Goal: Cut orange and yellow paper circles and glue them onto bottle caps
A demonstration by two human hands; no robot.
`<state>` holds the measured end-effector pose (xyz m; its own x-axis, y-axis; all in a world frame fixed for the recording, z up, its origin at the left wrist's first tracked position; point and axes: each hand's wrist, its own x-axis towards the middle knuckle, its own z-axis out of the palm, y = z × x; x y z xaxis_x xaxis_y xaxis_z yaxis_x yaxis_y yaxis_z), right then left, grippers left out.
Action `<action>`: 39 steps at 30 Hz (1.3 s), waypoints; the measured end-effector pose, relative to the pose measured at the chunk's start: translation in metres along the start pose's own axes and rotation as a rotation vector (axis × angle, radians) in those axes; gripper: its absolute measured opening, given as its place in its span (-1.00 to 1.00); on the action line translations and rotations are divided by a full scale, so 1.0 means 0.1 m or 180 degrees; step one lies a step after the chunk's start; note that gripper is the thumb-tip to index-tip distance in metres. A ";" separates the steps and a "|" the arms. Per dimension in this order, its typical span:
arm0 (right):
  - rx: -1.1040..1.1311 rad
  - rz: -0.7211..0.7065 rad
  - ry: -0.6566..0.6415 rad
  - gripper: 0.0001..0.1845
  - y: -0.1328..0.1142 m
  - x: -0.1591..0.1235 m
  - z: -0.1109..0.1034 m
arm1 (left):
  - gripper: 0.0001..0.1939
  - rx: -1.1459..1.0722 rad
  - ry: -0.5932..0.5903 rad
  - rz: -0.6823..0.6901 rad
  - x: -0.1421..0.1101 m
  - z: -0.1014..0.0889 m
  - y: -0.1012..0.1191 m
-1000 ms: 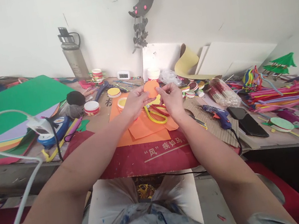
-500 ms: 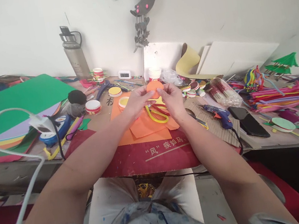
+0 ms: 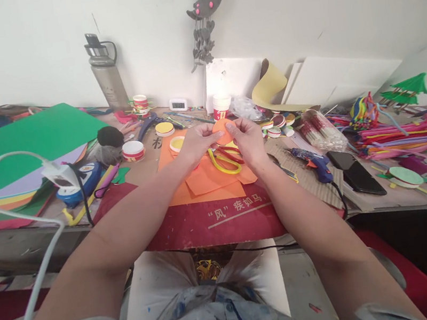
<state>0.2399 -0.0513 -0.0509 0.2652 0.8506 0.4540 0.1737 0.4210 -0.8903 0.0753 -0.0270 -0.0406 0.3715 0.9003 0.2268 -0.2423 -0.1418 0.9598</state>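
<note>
An orange paper disc (image 3: pixel 224 131) is pinched between my two hands above the middle of the table. My left hand (image 3: pixel 196 144) grips its left edge, and my right hand (image 3: pixel 248 141) grips its right edge with the thumb on its face. Just beneath lie scissors with yellow handles (image 3: pixel 224 163), their far part hidden by my hands. Under them are sheets of orange paper (image 3: pixel 212 180) on a dark red board (image 3: pixel 192 228). Left of my left hand sits a shallow white-and-red paper cup piece with a yellow inside (image 3: pixel 176 144).
A hot glue gun (image 3: pixel 313 163) and a black phone (image 3: pixel 355 172) lie on the right, near bundles of pipe cleaners (image 3: pixel 400 136). Coloured sheets (image 3: pixel 27 135), a blue device with a white cable (image 3: pixel 79 184) and a bottle (image 3: pixel 109 79) stand left. A paper cup (image 3: pixel 221 106) is behind my hands.
The orange disc has come slightly lower and tilted between my fingers, uncovering more of the paper cup behind. Both hands keep their hold on it.
</note>
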 end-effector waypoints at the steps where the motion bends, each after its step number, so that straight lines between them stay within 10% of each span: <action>1: -0.0011 0.0006 0.0060 -0.40 0.01 0.00 0.00 | -0.70 0.0019 -0.0091 -0.0053 -0.01 0.00 0.00; 28: -0.0163 -0.0021 0.0108 -0.51 -0.04 -0.04 -0.03 | -0.56 0.0303 -0.0385 -0.0457 -0.01 -0.02 0.11; 39: 0.0008 -0.0046 -0.0019 -0.33 0.02 -0.04 -0.04 | -0.62 0.0355 0.0161 -0.0323 0.02 -0.08 0.24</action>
<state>0.2427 -0.0548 -0.0547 0.2570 0.8463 0.4667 0.1751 0.4341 -0.8837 0.0631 -0.0254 -0.0183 0.3427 0.9315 0.1219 -0.1039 -0.0914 0.9904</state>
